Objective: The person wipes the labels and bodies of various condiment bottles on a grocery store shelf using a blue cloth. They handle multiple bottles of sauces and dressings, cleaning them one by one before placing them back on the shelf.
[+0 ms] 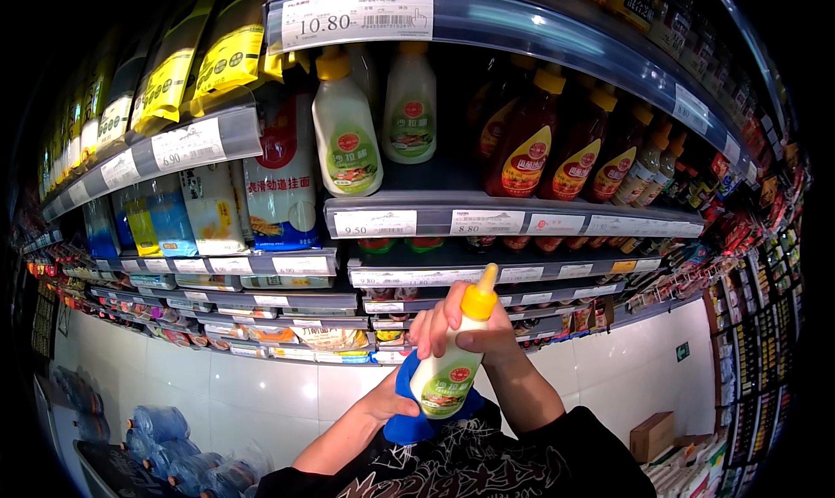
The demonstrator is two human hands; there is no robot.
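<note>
A squeeze bottle of creamy white dressing [452,372], with a yellow nozzle cap and green label, is tilted in front of my body, its tip pointing up and slightly right. My right hand [496,337] wraps around its upper part, just below the cap. Lower down, my left hand [390,401] grips a blue cloth [405,426] against the bottle's side and base, the thumb lying near the label. Part of the cloth is hidden behind the bottle. Two similar white bottles [346,137] stand upright on the shelf ahead.
Red sauce bottles [522,146] line the same shelf [417,198] to the right. Packs of noodles [283,172] and yellow bags [230,54] fill shelves at left. A price-tagged shelf edge [522,41] overhangs above. Water jugs [161,424] and a cardboard box [652,437] are on the floor.
</note>
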